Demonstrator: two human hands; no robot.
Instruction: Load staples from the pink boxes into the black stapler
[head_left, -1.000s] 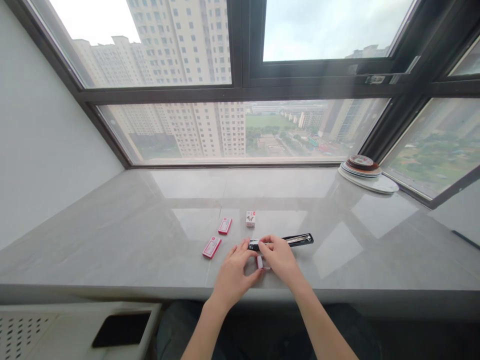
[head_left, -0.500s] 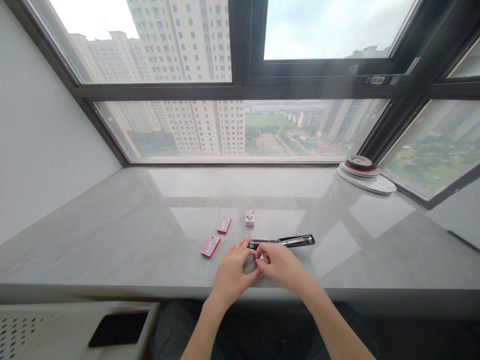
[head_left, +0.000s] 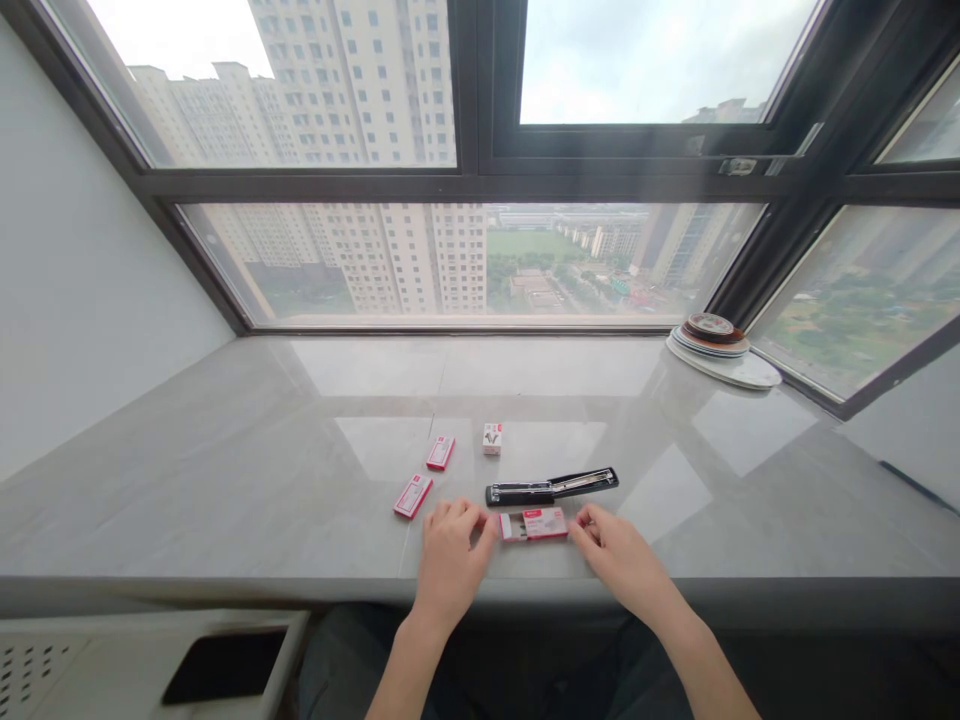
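A red and white staple box (head_left: 544, 523) lies near the counter's front edge, its tray partly slid out at the left end. My left hand (head_left: 456, 548) is at that end, fingers curled and thumb and forefinger against the tray's tip. At the opposite end my right hand (head_left: 621, 556) has its fingers pinched together on the box's corner. Just behind the box rests a black stapler (head_left: 551, 487), its top swung fully back and the metal staple channel exposed. Inside the tray something dark shows, too small to make out.
Two red and white boxes (head_left: 413, 496) lie flat to the left. A small white box (head_left: 492, 438) stands behind the stapler. Stacked plates (head_left: 724, 370) sit in the far right corner by the window. A pale plastic piece (head_left: 112, 660) is below the counter at left.
My hands, close together half a second ago in front of the stapler, have parted to either end of the staple box. The box and the whole stapler now show between and behind them.
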